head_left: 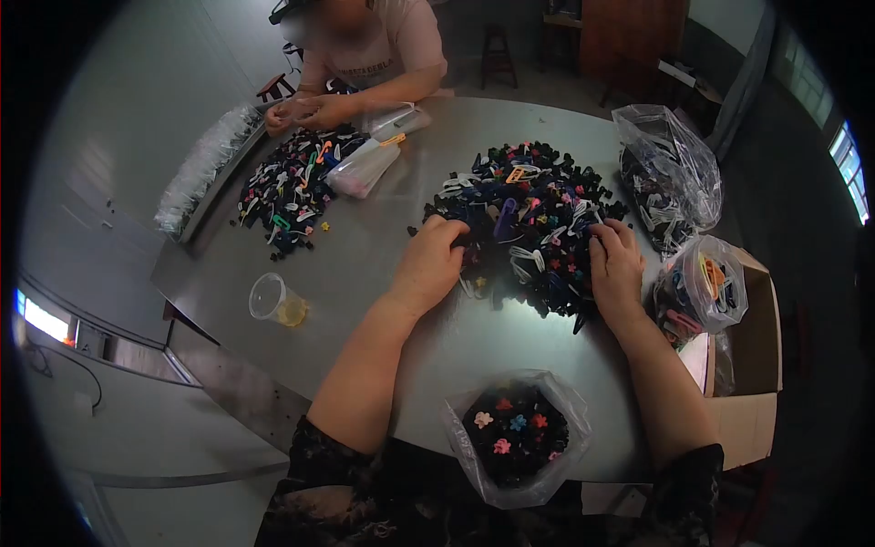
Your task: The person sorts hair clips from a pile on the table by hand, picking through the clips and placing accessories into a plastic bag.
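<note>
A wide heap of small hair clips [538, 205], mostly black with white, purple, red and orange ones among them, lies on the metal table. My left hand [433, 264] is at the heap's left edge, its fingers curled in against the clips. On the opposite edge my right hand [618, 273] has its fingers bent onto the clips. Whatever either hand's fingertips hold is hidden. Close to my body stands an open clear plastic bag [460, 447] of black clips with pink, red and blue flower shapes on top. A purple snap clip [504, 221] shows mid-heap.
Across the table a person [374, 55] handles a clear bag above a second clip heap [296, 182]. Filled bags [365, 169] lie beside it. A plastic cup [271, 299] with yellowish contents lies left. Right are a large bag [670, 173], a smaller bag [706, 287] and a cardboard box [756, 328].
</note>
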Motion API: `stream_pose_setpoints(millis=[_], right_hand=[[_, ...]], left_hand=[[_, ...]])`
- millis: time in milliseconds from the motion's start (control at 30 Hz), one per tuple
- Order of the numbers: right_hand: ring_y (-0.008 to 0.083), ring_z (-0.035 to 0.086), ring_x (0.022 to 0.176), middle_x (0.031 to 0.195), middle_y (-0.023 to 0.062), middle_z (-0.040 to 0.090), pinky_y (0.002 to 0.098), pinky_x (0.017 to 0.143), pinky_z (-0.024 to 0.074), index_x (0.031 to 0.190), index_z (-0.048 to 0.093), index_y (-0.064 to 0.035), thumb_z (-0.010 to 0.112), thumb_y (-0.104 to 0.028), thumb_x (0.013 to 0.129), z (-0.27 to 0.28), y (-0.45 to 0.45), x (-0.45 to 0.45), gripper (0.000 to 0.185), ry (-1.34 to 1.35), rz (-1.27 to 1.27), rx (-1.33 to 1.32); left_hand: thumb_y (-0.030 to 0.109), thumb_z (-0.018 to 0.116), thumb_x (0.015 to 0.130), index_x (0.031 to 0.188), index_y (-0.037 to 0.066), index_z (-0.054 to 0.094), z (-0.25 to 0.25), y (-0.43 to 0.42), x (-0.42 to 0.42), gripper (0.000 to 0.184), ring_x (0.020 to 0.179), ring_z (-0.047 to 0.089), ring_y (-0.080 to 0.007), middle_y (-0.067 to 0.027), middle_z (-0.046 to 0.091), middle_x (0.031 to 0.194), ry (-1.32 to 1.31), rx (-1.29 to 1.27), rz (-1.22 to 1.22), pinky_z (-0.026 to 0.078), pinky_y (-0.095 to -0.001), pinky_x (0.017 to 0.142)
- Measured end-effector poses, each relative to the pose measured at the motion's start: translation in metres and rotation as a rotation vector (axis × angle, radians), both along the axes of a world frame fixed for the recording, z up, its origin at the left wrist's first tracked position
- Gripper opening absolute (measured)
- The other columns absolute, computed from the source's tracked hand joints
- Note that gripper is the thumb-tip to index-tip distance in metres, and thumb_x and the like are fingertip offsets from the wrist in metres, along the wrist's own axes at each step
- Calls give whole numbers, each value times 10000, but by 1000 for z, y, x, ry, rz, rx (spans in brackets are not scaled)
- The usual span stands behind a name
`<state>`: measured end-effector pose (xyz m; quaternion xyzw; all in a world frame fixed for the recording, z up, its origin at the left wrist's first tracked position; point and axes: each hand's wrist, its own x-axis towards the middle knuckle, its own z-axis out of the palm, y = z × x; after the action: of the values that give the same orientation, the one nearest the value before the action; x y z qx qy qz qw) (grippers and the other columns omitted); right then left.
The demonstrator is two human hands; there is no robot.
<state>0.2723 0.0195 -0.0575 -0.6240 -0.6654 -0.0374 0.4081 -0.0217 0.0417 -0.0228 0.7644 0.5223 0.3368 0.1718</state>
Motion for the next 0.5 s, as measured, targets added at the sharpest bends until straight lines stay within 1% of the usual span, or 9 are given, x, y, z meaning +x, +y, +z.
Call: stream_pose_setpoints(millis=[67,167,233,267,333,367,400,433,500], right_hand=[[331,574,1189,1261,100,615,470,1003,397,1153,680,-112,595,-184,961,0,0,0,222,30,0,-43],[319,581,1182,1257,97,616,466,987,407,1166,668,-114,592,-181,963,0,0,0,227,73,65,-75],[313,587,1171,1248,90,621,455,973,416,1176,661,-118,594,-177,963,0,-1,0,231,32,57,-77],[313,587,1171,1248,90,621,455,973,416,1176,661,-118,594,-177,963,-1,0,0,231,32,56,-77],[318,589,1167,1233,88,627,449,958,423,1170,664,-117,600,-165,959,-4,0,0,225,19,52,-42],[318,589,1167,1233,88,627,449,958,423,1170,664,-117,600,-165,959,-4,0,-1,225,19,51,-43],[319,590,1165,1232,88,628,447,955,425,1169,664,-116,604,-160,956,-4,0,-1,226,15,59,-36],[320,591,1163,1231,89,630,445,952,427,1169,664,-114,608,-155,953,-4,0,-1,227,11,68,-30],[320,592,1162,1233,90,629,447,950,427,1168,663,-113,609,-154,952,-2,-1,-2,226,10,65,-32]], left_hand=[[42,644,873,1072,12,683,-1,1,0,205,956,647,-365,-169,631,1088,-17,-16,-22,525,-426,855],[44,658,861,1068,10,683,7,-2,1,211,905,651,-341,-158,627,1063,-42,-103,-77,528,-410,822],[61,673,848,1062,15,689,14,-7,3,220,862,651,-319,-145,626,1022,-169,-96,-98,525,-405,781],[61,673,848,1062,15,689,18,-10,4,220,862,651,-319,-145,626,1022,-169,-97,-99,525,-405,781],[75,685,829,1042,18,687,34,-19,6,221,855,655,-309,-132,630,973,-23,-121,-122,524,-412,773],[75,685,829,1042,18,687,38,-23,7,221,855,655,-309,-132,630,973,-23,-122,-124,524,-412,773],[85,686,826,1030,20,683,42,-26,8,215,860,655,-314,-135,632,955,46,-185,-186,524,-419,781],[95,687,823,1019,21,679,43,-28,9,209,865,655,-320,-138,634,937,114,-247,-249,525,-425,788],[93,681,825,1005,21,674,33,-28,12,194,869,654,-330,-144,636,922,156,-203,-238,522,-436,792]])
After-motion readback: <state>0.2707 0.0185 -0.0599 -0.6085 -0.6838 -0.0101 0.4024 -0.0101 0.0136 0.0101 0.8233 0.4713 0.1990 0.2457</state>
